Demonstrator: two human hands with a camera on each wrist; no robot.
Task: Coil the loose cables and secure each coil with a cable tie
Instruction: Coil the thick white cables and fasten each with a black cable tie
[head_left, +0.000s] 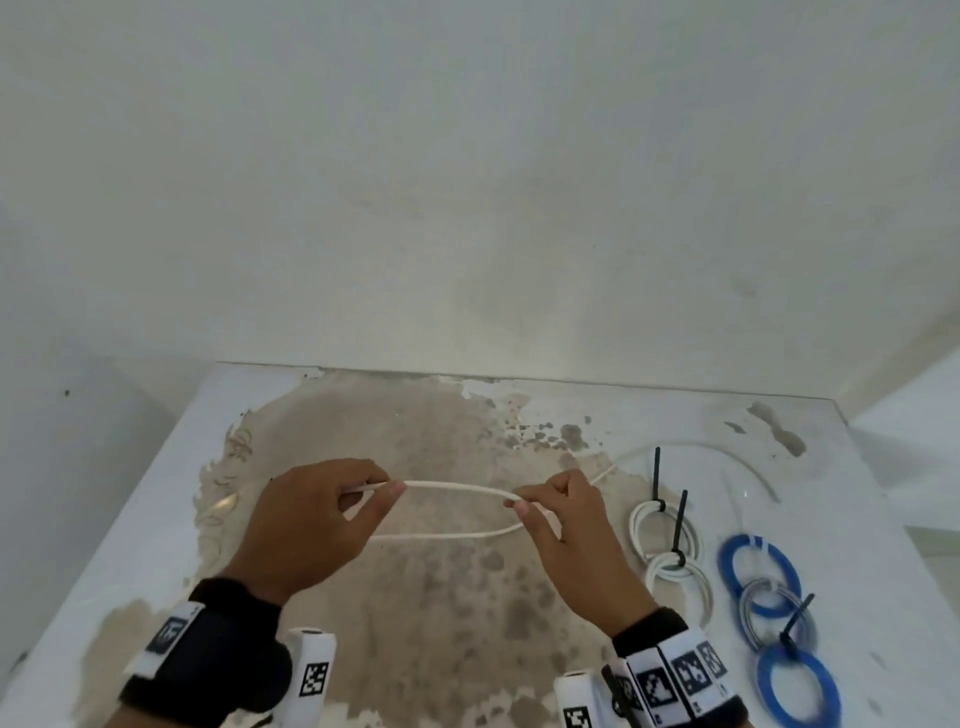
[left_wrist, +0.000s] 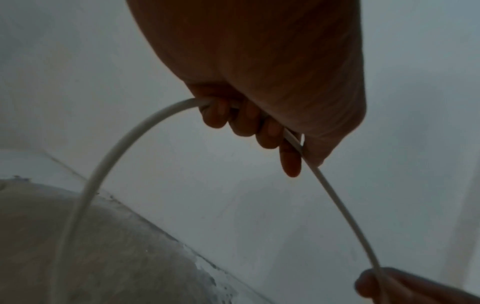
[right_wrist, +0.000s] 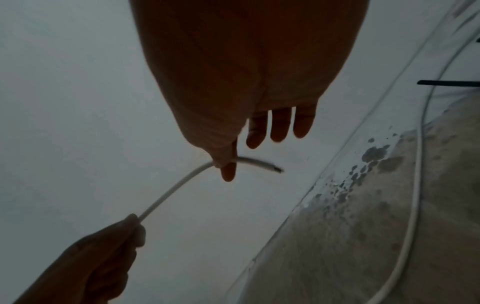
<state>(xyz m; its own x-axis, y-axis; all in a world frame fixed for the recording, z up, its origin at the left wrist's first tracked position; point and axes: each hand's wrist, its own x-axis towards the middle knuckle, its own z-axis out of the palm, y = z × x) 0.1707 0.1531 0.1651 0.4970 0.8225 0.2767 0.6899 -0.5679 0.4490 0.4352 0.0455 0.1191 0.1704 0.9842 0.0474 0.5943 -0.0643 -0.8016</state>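
Both hands hold the white cable (head_left: 452, 486) up over the worn table (head_left: 156, 493): the left hand (head_left: 306, 525) curls its fingers round one stretch, and the right hand (head_left: 566, 519) pinches it near the cut end. It looks light and springy, likely to uncoil, so each loop wants gripping where strands cross.

We see the left hand (head_left: 306, 519) and the right hand (head_left: 569, 525) pinching a white cable (head_left: 452, 486) stretched between them above the worn table (head_left: 156, 519), a lower strand looping back beneath. To the right lie two white coils (head_left: 667, 545) bound with black cable ties (head_left: 657, 475), and beside them blue coils (head_left: 753, 574), one with a black tie.
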